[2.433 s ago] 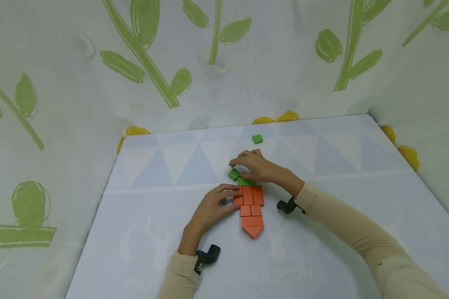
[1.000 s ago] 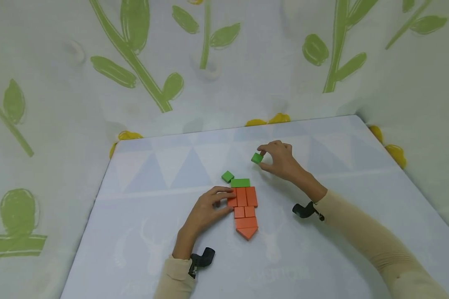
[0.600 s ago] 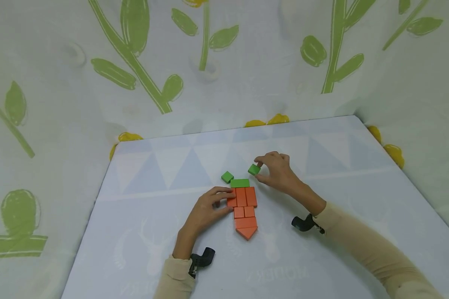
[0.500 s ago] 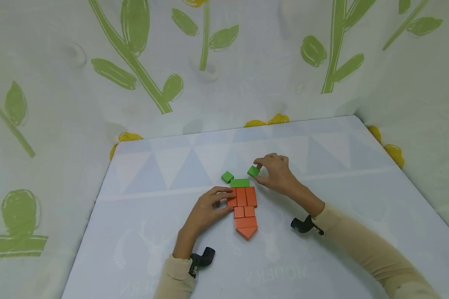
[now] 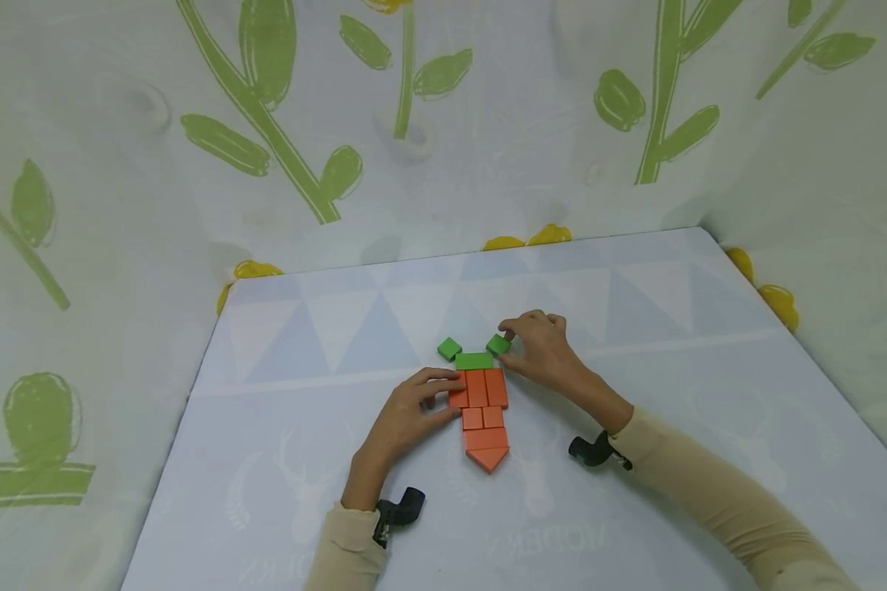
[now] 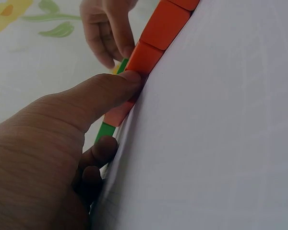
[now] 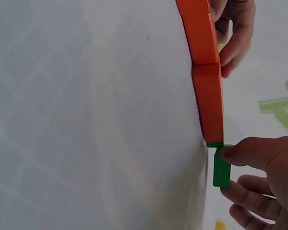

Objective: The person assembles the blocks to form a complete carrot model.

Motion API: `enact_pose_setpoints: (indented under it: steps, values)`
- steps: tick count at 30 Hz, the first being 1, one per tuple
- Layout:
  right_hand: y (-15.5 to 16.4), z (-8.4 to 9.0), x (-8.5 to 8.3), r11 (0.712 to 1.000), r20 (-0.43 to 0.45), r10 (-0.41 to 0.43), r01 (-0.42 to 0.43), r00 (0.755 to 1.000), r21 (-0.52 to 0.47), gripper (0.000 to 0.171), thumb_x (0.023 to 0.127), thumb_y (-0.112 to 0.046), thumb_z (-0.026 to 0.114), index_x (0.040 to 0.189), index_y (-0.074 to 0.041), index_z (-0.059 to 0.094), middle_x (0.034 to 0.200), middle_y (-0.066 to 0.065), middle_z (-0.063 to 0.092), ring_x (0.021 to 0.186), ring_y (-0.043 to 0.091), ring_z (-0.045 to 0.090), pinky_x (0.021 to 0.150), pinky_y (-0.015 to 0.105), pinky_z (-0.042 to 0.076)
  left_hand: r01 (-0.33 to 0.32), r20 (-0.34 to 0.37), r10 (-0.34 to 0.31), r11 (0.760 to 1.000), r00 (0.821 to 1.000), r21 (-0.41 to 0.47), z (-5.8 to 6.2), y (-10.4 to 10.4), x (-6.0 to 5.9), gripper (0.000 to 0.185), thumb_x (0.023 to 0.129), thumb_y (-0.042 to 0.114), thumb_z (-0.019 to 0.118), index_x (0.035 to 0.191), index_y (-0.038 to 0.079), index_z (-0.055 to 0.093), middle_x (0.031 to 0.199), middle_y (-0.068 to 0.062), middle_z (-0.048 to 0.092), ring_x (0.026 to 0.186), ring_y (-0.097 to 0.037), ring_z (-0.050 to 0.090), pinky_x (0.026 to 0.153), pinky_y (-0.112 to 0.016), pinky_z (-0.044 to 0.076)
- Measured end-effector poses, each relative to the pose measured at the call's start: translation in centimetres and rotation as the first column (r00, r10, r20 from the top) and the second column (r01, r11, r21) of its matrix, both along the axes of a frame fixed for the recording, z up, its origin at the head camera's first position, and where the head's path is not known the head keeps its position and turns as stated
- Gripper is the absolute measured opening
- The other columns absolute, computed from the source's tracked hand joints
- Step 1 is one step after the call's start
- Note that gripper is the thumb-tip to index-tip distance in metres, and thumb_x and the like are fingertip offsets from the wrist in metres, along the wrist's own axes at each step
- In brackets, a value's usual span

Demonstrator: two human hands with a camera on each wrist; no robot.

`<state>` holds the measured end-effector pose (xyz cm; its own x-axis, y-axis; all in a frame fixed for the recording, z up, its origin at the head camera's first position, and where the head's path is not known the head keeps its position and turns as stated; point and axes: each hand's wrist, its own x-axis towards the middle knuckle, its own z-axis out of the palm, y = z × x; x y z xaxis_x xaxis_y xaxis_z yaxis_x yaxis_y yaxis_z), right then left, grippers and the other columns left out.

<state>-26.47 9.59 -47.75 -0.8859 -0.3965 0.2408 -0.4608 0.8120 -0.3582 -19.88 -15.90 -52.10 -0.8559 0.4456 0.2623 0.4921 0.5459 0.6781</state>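
Note:
My right hand (image 5: 540,349) pinches a small green square block (image 5: 498,345) between thumb and fingers. That block sits corner-on at the right end of a flat green rectangular block (image 5: 475,361); the right wrist view shows it touching or nearly so. A matching green square block (image 5: 449,349) lies at the left end. Below them is a column of orange blocks (image 5: 476,389), tapering to an orange triangle block (image 5: 487,459) nearest me. My left hand (image 5: 406,410) holds the leftmost orange block, thumb at its near end and fingertips over its far part, partly hiding it.
The blocks lie on a pale table (image 5: 266,460) printed with blue triangles and faint deer. A whitish wall covering (image 5: 488,164) with green leaves rises behind the table's far edge. A black wrist camera (image 5: 401,509) sits on the left wrist, another wrist camera (image 5: 591,450) on the right.
My right hand has taken the green square block from the far part of the table and brought it toward me, to the green rectangle's right end. My left hand has stayed on the orange blocks.

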Motion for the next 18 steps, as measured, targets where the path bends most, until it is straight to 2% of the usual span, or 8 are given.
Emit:
enact_pose_setpoints:
  steps: [9,14,18]
  values:
    - [-0.1,-0.2,-0.1,1.0,0.033,-0.01,0.01,0.999,0.009,0.044,0.075,-0.028,0.075,0.114,-0.013,0.061,0.091,-0.005,0.063,0.105,0.02,0.047,0.094,0.054,0.02,-0.011,0.018,0.011,1.0,1.0,-0.008,0.3,0.2,0.2,0.039,0.083,0.034,0.068,0.121,0.027,0.061,0.127,0.016,0.048,0.078,-0.004,0.05,0.068,-0.023,0.044]
    - [-0.1,0.2,0.1,0.998,0.116,-0.033,0.026,0.993,0.059,0.046,0.077,-0.027,0.073,0.118,-0.012,0.059,0.098,-0.002,0.063,0.108,0.023,0.047,0.094,0.057,0.02,0.013,0.01,-0.013,1.0,1.0,-0.003,0.2,0.3,0.0,0.039,0.083,0.03,0.068,0.12,0.026,0.061,0.128,0.014,0.049,0.08,-0.005,0.05,0.069,-0.023,0.045]
    - [0.7,0.9,0.7,0.998,0.187,-0.052,0.043,0.981,0.054,0.047,0.08,-0.024,0.069,0.122,-0.011,0.056,0.103,0.001,0.063,0.108,0.025,0.047,0.092,0.055,0.023,0.025,0.021,-0.025,1.0,0.999,-0.002,0.1,0.2,-0.1,0.041,0.082,0.023,0.065,0.122,0.028,0.059,0.13,0.014,0.045,0.08,-0.005,0.049,0.068,-0.024,0.044]
